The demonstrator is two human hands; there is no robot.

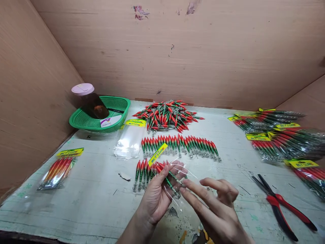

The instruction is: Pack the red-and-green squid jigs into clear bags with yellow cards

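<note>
My left hand is closed around a clear plastic bag with a yellow "BCT LURE" header. A few red-and-green fishing lures lie in or over this bag, across my palm. The fingertips of my right hand pinch at the hook end of one lure; its other fingers are bent and apart. Part of a short row of loose lures shows behind my left hand. Farther back are a long row of lures and a heaped pile of lures.
Flat clear bags lie left of the rows. A green basket holds a lidded drink cup. One filled bag is at left; several filled bags and red-and-black scissors are at right. Wooden walls enclose the table.
</note>
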